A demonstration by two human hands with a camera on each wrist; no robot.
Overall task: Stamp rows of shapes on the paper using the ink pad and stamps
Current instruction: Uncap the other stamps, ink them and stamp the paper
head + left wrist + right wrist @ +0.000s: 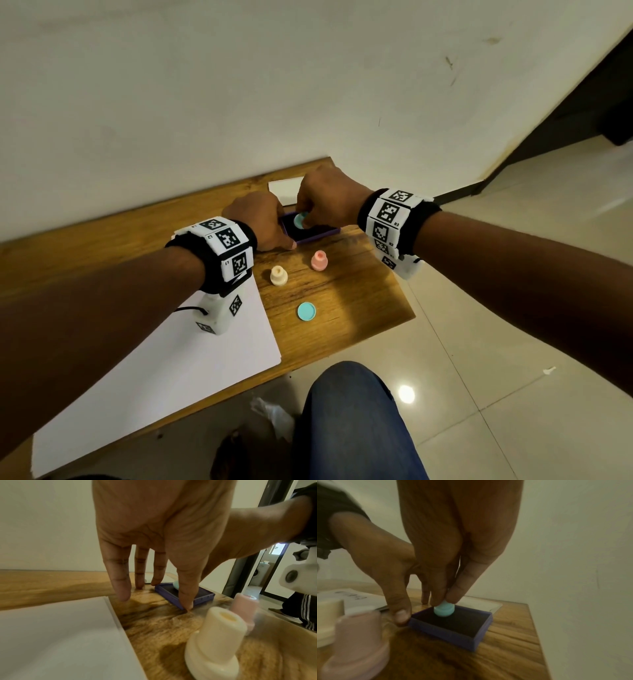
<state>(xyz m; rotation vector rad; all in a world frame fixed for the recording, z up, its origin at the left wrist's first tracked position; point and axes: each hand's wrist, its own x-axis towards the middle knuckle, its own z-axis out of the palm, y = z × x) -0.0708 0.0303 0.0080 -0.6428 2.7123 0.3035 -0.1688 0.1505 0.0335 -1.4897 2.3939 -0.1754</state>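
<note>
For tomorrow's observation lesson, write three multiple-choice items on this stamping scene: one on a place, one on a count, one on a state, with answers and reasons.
1. Where is the teal stamp?
A. on the ink pad
B. on the paper
C. beside the teal cap

2. How many stamps stand untouched on the table?
A. one
B. two
C. four

3. What state is the white paper in?
A. full of rows
B. torn
C. no marks visible

Answers:
1 A: the right hand pinches it down on the dark pad of the purple ink pad.
2 B: the cream stamp and the pink stamp.
3 C: the part in view is plain white.
</note>
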